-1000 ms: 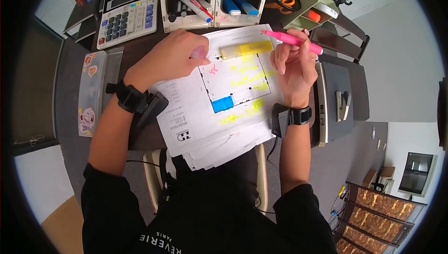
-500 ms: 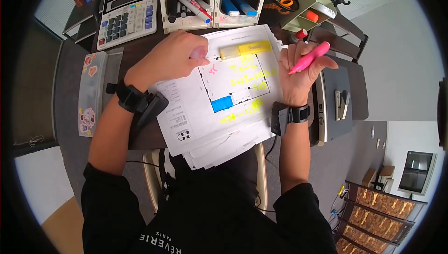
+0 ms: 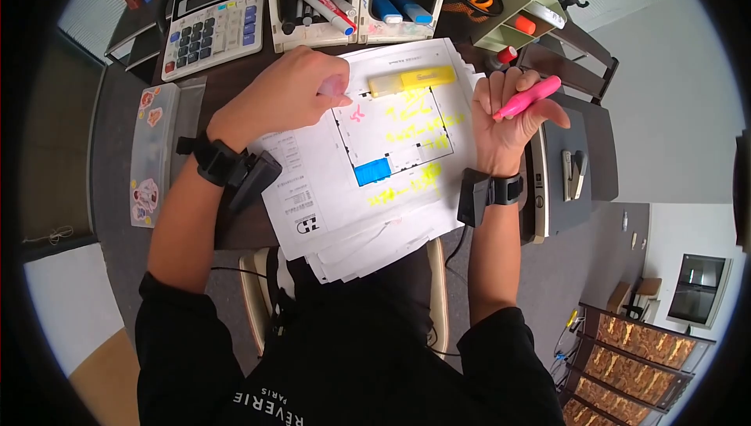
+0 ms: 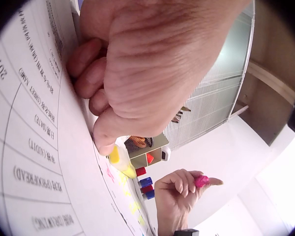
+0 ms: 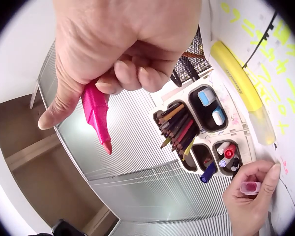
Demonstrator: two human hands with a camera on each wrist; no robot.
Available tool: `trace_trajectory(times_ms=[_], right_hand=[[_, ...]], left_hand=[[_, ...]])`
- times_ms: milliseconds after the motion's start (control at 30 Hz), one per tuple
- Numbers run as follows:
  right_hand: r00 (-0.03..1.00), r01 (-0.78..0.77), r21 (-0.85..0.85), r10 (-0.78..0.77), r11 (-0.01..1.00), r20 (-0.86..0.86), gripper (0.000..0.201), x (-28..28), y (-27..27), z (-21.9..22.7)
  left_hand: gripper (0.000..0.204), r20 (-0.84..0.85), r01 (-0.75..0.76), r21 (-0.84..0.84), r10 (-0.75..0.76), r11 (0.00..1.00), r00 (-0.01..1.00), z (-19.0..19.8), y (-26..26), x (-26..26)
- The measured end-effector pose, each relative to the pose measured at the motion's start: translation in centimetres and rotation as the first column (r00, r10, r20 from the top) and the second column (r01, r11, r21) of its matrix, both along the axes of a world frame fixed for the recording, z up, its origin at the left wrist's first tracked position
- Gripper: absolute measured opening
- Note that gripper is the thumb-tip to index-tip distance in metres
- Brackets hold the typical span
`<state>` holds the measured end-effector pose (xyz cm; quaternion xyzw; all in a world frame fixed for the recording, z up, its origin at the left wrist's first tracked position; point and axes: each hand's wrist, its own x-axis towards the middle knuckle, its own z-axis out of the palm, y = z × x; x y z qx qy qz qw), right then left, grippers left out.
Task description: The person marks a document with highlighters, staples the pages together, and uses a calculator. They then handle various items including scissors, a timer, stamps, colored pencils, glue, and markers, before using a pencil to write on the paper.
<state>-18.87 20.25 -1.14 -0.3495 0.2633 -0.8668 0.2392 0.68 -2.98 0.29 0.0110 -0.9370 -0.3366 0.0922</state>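
Observation:
My right hand [image 3: 497,133] is raised over the right edge of the papers [image 3: 313,179], holding an uncapped pink highlighter [image 3: 533,97] against its curled fingers, the thumb sticking out. The highlighter's bare tip shows in the right wrist view. My left hand [image 3: 274,93] rests on the top sheet at its left side. Between its thumb and fingers it pinches a small clear cap [image 5: 250,187], pink inside. A yellow highlighter [image 3: 411,80] lies across the sheet's upper part. Below it are a printed plan, yellow handwriting, a small pink mark and a blue-filled block [image 3: 373,172].
Behind the papers stands a white pen organizer [image 3: 317,39] with markers and pencils. A calculator [image 3: 213,28] and a stickered clear case [image 3: 154,156] are at the left. On the right are a green holder [image 3: 512,3], a red-capped marker [image 3: 506,56] and a stapler [image 3: 575,176].
The right hand has turned the pink highlighter from pointing up and left to pointing down and left, moving slightly right off the sheet. The left hand stays almost still.

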Motion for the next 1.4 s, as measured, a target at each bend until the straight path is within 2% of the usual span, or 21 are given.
trace_trajectory(times_ms=[433, 533, 633, 733, 800, 833, 900, 933, 1000, 1100, 1233, 1300, 1400], right_hand=[[0.997, 0.023, 0.017, -0.022, 1.0, -0.073, 0.068, 0.0, -0.1, 0.0], [0.997, 0.012, 0.014, -0.011, 1.0, -0.072, 0.069, 0.2, -0.3, 0.2], [0.999, 0.036, 0.014, -0.035, 0.999, -0.04, 0.071, 0.6, -0.3, 0.3], [0.998, -0.043, -0.043, 0.041, 0.998, -0.043, 0.074, 0.1, -0.2, 0.2], [0.984, -0.026, 0.005, 0.026, 1.0, -0.176, 0.061, 0.6, -0.5, 0.6], [0.984, -0.026, 0.002, 0.026, 1.0, -0.176, 0.061, 0.9, -0.6, 0.7], [0.979, 0.078, 0.102, -0.056, 0.992, -0.195, 0.042, 1.7, -0.8, 0.9], [0.98, 0.076, 0.103, -0.055, 0.992, -0.193, 0.042, 1.8, -0.7, 0.9], [0.952, 0.087, 0.184, -0.027, 0.979, -0.304, 0.035, 1.9, -0.6, 1.1], [0.974, 0.132, 0.21, -0.088, 0.969, -0.207, 0.032, 2.1, -0.6, 1.1], [0.979, 0.112, 0.21, -0.071, 0.971, -0.193, 0.039, 1.9, -1.0, 0.8], [0.971, 0.041, 0.164, -0.001, 0.986, -0.238, 0.046, 1.6, -0.8, 0.8], [0.98, 0.038, 0.145, -0.009, 0.989, -0.198, 0.046, 2.0, -0.8, 1.1]], left_hand=[[0.021, -0.03, 0.005, -0.003, -0.006, 1.0, 1.0, 0.1, 0.1, 0.0], [0.02, 0.024, -0.008, 0.02, 0.007, 1.0, 1.0, 0.2, 0.1, -0.1], [0.02, -0.028, 0.012, 0.002, -0.012, 1.0, 1.0, -0.2, -0.1, 0.1], [0.02, -0.032, 0.01, -0.047, -0.012, 0.999, 0.999, -0.2, 0.0, 0.0], [0.021, -0.03, 0.011, 0.026, -0.01, 1.0, 0.999, -0.3, -0.1, 0.0], [0.021, -0.03, 0.011, 0.024, -0.01, 1.0, 0.999, -0.2, -0.1, 0.0], [0.021, -0.016, 0.008, 0.041, -0.007, 0.999, 1.0, -0.3, -0.1, 0.0], [0.021, -0.014, 0.006, 0.042, -0.006, 0.999, 1.0, -0.2, 0.0, 0.0], [0.02, -0.032, 0.006, -0.016, -0.007, 1.0, 0.999, 0.0, 0.1, 0.1], [0.02, 0.012, -0.004, 0.008, 0.004, 1.0, 1.0, 0.1, 0.1, 0.0], [0.02, -0.014, 0.011, 0.034, -0.01, 0.999, 1.0, -0.3, -0.1, 0.0], [0.019, -0.044, 0.016, -0.005, -0.017, 1.0, 0.999, 0.0, 0.0, 0.1], [0.019, -0.002, 0.007, -0.004, -0.007, 1.0, 1.0, 0.3, 0.1, 0.1]])
